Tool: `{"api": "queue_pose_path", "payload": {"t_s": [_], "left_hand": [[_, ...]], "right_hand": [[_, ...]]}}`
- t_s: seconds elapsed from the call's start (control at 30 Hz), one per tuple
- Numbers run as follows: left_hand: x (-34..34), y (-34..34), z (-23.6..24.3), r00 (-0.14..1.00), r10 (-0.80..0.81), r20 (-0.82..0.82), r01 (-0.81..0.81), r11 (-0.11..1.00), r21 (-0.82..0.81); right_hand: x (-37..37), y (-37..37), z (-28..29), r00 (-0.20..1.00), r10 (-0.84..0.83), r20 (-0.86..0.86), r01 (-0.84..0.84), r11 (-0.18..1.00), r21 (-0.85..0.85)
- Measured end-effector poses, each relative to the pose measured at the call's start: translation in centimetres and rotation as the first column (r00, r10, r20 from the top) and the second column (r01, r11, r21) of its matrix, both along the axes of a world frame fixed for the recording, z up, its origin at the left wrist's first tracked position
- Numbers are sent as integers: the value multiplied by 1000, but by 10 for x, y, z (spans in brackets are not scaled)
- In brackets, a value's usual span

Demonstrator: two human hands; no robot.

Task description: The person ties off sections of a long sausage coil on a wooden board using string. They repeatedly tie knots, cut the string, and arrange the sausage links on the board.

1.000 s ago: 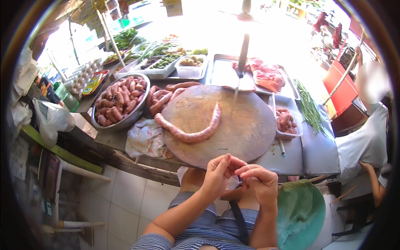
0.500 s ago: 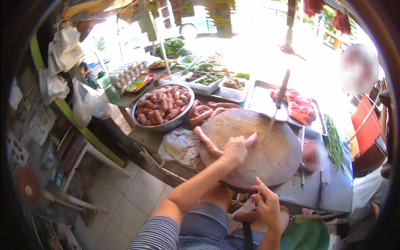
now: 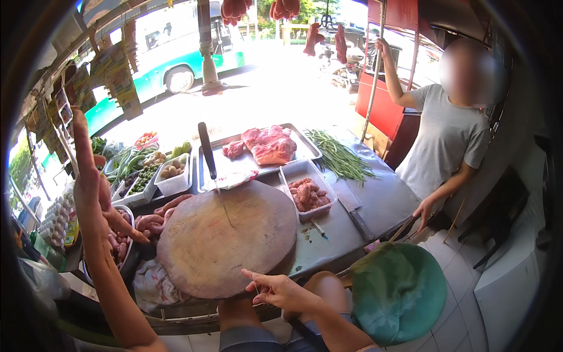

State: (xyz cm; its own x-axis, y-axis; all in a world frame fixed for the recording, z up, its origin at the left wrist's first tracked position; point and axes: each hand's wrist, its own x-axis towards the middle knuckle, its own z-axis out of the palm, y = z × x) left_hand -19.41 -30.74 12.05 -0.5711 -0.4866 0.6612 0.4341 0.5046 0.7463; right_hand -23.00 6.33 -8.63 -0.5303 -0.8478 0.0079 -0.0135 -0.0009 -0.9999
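Observation:
My left hand (image 3: 94, 182) is raised at the left, fingers stretched out and apart, with nothing in it. Behind and beside it, linked sausages (image 3: 153, 223) lie along the left of a round wooden chopping block (image 3: 229, 246), and more fill a metal bowl (image 3: 130, 212), partly hidden by my arm. My right hand (image 3: 281, 291) is over my lap at the block's near edge, pinching a thin pale strand (image 3: 256, 293), with its index finger extended. A knife (image 3: 207, 151) stands upright, its tip on the block. A crumpled cloth (image 3: 153, 286) lies at the block's left.
Behind the block is a metal tray (image 3: 308, 149) with raw meat. To its right are a plastic tub (image 3: 328, 190) of meat pieces, a cleaver (image 3: 353, 208) and long beans (image 3: 340, 155). A green bag-like cover (image 3: 404, 293) is at the lower right. Another person (image 3: 446, 129) grips a pole.
My view has turned right. My left hand has let go of the sausage on the block and risen to the left. The sausage end has left the block's top. My right hand still pinches.

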Motion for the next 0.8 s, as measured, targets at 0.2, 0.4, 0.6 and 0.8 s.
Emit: {"api": "queue_pose_path", "payload": {"t_s": [0.2,0.4,0.6,0.8], "left_hand": [[19,102,-109,607,-327,724,443,896,33],[26,153,-174,449,124,885,718,540,-440],[4,165,-201,627,110,771,542,649,-534],[-3,170,-229,875,172,452,176,758,-628]], "right_hand": [[-4,-1,-8,999,-52,-7,53,998,42],[-19,30,-25,985,-157,-74,169,966,194],[-22,65,-32,910,-369,-191,409,877,252],[-35,78,-36,871,-478,-109,490,840,234]]}}
